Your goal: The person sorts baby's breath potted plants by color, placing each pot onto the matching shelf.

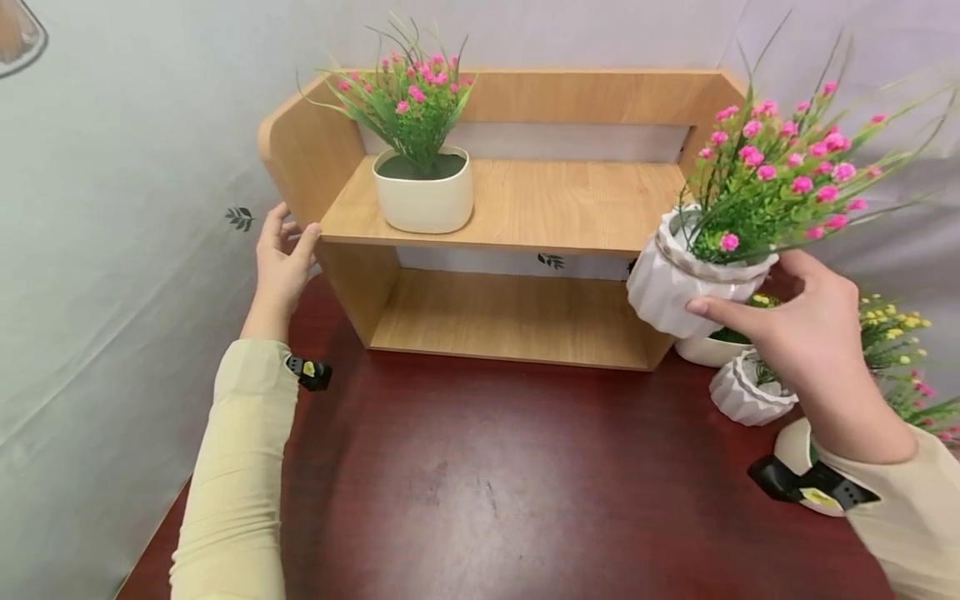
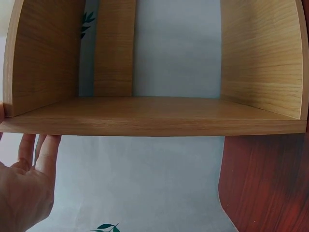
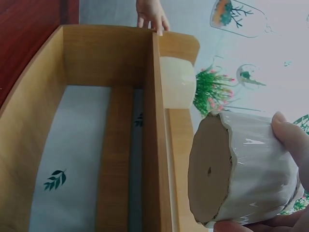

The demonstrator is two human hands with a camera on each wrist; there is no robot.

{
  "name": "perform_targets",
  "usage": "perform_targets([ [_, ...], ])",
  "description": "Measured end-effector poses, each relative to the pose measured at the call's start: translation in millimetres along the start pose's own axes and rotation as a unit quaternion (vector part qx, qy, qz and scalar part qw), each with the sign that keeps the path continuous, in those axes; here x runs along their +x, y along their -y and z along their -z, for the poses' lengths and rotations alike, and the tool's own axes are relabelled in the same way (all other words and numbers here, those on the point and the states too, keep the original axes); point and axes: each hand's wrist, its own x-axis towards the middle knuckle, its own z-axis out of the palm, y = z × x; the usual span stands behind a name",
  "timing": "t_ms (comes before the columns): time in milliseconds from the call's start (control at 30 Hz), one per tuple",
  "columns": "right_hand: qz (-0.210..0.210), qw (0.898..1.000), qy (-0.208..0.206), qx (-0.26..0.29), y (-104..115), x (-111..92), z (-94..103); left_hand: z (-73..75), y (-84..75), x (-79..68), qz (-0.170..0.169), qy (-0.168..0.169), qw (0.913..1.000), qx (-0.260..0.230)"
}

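Observation:
My right hand (image 1: 813, 342) holds a white ribbed pot (image 1: 686, 275) with pink flowers, thumb on its near side and fingers behind. The pot is tilted beside the right end of the wooden shelf (image 1: 555, 200); its flat underside shows in the right wrist view. At the shelf's left side panel, my left hand (image 1: 281, 258) grips the edge, its thumb at the front and its fingers (image 2: 48, 154) against the outer face. On the upper board, toward the left, a smooth cream pot (image 1: 423, 196) with pink flowers stands upright.
Right of the shelf on the dark red table (image 1: 480, 475) stand more plants: a cream pot (image 1: 708, 350), a small white ribbed pot (image 1: 750, 396) and a pot partly behind my right wrist. A pale patterned wall covering (image 1: 150, 250) rises at the left and behind.

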Motion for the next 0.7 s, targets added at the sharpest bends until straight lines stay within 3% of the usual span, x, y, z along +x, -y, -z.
perform_targets([
  [167,0.01,1.0,0.004,0.024,11,10,-8.0,-1.0,0.2,-0.8,0.0,0.0,0.9999,0.014],
  [700,0.06,0.998,0.012,0.01,39,39,-48.1,-0.7,-4.6,-1.0,0.006,-0.004,0.9998,0.017],
])
